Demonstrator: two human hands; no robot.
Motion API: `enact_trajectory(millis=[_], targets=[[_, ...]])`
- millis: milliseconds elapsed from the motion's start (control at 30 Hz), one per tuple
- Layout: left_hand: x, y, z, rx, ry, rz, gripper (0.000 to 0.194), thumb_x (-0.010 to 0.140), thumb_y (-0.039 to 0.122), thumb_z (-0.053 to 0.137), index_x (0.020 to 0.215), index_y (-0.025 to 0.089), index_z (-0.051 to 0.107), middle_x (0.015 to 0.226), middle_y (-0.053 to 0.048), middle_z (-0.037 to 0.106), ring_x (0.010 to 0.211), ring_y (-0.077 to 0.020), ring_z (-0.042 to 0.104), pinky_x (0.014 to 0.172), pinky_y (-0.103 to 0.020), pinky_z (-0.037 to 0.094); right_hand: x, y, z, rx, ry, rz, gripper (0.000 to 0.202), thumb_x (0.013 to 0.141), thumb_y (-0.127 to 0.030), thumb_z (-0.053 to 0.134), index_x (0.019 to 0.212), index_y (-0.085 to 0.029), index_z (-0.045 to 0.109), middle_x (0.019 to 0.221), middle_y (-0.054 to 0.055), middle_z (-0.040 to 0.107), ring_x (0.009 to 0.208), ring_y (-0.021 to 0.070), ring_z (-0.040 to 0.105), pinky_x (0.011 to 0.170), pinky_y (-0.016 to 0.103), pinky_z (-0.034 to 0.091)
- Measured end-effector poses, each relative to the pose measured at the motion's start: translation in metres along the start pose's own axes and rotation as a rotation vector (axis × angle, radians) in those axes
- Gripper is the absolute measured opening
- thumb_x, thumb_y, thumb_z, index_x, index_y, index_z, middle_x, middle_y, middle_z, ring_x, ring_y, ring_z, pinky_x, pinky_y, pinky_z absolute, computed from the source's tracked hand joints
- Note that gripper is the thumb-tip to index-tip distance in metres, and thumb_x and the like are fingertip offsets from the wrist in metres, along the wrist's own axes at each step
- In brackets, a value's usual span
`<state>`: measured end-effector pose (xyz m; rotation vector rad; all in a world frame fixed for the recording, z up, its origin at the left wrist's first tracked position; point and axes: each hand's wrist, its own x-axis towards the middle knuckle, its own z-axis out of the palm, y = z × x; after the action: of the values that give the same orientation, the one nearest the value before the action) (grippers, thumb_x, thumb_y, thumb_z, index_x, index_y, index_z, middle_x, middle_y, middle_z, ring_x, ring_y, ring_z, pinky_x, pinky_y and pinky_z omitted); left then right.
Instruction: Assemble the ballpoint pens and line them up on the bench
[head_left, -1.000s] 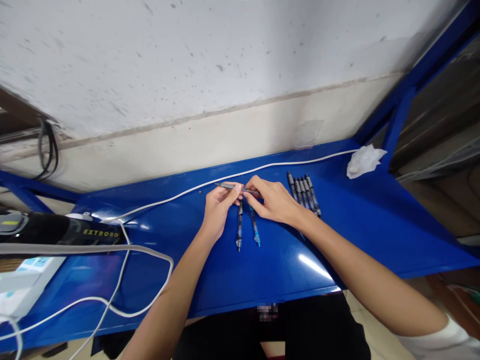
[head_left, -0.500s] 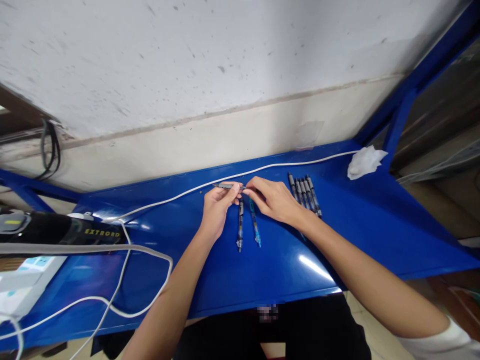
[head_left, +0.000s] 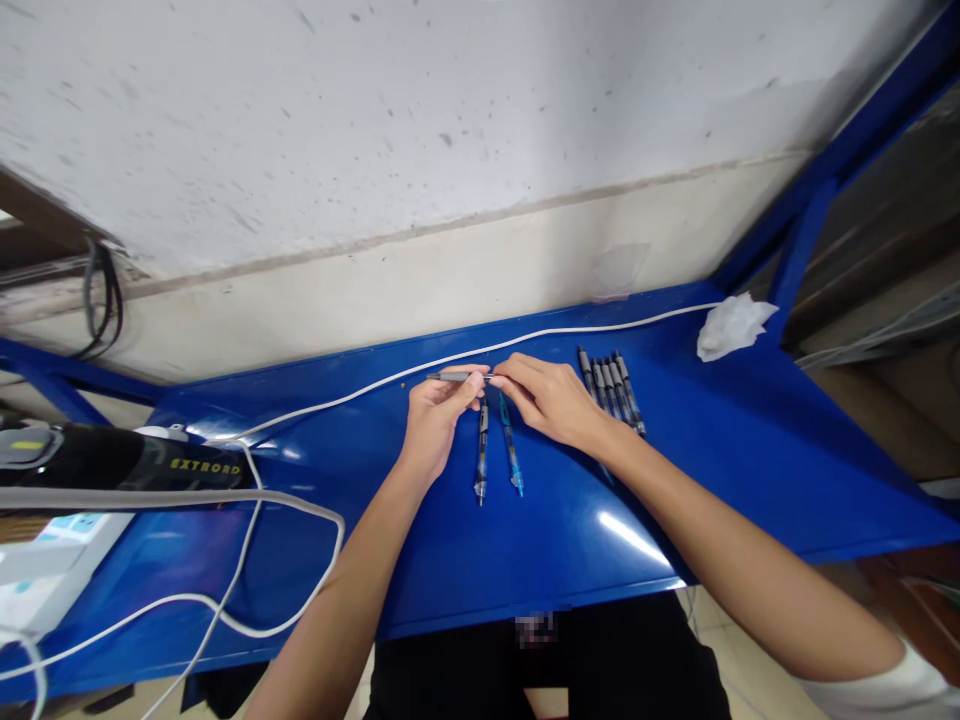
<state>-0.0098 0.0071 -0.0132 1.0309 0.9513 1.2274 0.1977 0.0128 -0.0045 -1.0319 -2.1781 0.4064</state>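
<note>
A grey pen lies crosswise in my left hand, closed around its barrel with the thumb on top. At the pen's right end, the fingertips of my right hand are pinched together on it. Below the hands, a grey and clear pen and a blue pen lie side by side on the blue table, their upper ends partly under my fingers. To the right of my right hand, several grey pens lie in a row, lower ends partly behind my forearm.
A white cable runs along the back of the table and loops at the left. There stand a black object lettered EXTRORD and a white box. Crumpled white tissue lies at the back right, near the blue frame post.
The grey pen has turned slightly in my left hand and now lies more level. Both hands stay in nearly the same place, and the other pens have not moved.
</note>
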Motion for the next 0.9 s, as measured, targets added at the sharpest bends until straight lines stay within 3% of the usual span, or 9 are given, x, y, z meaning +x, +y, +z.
enact_trajectory(millis=[100, 267, 567, 800, 900], targets=[[-0.0005, -0.0001, 0.0003, 0.002, -0.01, -0.003, 0.028, 0.086, 0.036, 0.091, 0.108, 0.019, 0.088, 0.09, -0.006, 0.074, 0.081, -0.0154, 0.064, 0.074, -0.028, 0.051, 0.0001, -0.0013, -0.001, -0.016, -0.007, 0.016, 0.039, 0.119, -0.042, 0.038, 0.112, -0.021, 0.071, 0.102, 0.006, 0.072, 0.088, 0.019, 0.067, 0.076, 0.031, 0.045], [-0.0018, 0.003, 0.0045, 0.0, -0.004, -0.016, 0.027, 0.085, 0.037, 0.092, 0.105, 0.019, 0.088, 0.092, -0.007, 0.076, 0.081, -0.0154, 0.064, 0.074, -0.029, 0.051, -0.0025, -0.0025, 0.0023, 0.053, 0.015, 0.048, 0.024, 0.113, -0.041, 0.053, 0.118, -0.02, 0.062, 0.112, 0.008, 0.075, 0.093, 0.0211, 0.069, 0.078, 0.032, 0.047], [-0.0017, 0.0045, 0.0066, -0.019, 0.01, -0.002, 0.026, 0.082, 0.035, 0.094, 0.103, 0.019, 0.089, 0.088, -0.006, 0.076, 0.08, -0.0158, 0.064, 0.074, -0.029, 0.051, -0.0013, 0.0002, 0.0004, -0.035, -0.022, -0.013, 0.04, 0.12, -0.042, 0.036, 0.114, -0.02, 0.07, 0.104, 0.008, 0.071, 0.092, 0.0197, 0.065, 0.076, 0.03, 0.044], [-0.0016, 0.0012, 0.0053, -0.041, -0.005, -0.013, 0.025, 0.086, 0.034, 0.092, 0.105, 0.019, 0.088, 0.089, -0.006, 0.076, 0.079, -0.0143, 0.064, 0.074, -0.028, 0.052, -0.0027, -0.0026, 0.0021, 0.045, 0.005, 0.069, 0.026, 0.113, -0.041, 0.052, 0.124, -0.02, 0.062, 0.115, 0.009, 0.076, 0.093, 0.0211, 0.07, 0.078, 0.033, 0.048], [-0.001, 0.001, 0.0052, -0.043, 0.005, -0.011, 0.025, 0.085, 0.035, 0.092, 0.104, 0.019, 0.088, 0.088, -0.006, 0.075, 0.078, -0.0147, 0.064, 0.075, -0.029, 0.052, -0.0028, -0.0023, 0.0013, 0.045, -0.017, 0.049, 0.025, 0.115, -0.04, 0.047, 0.118, -0.021, 0.063, 0.111, 0.008, 0.076, 0.095, 0.021, 0.069, 0.079, 0.033, 0.048]])
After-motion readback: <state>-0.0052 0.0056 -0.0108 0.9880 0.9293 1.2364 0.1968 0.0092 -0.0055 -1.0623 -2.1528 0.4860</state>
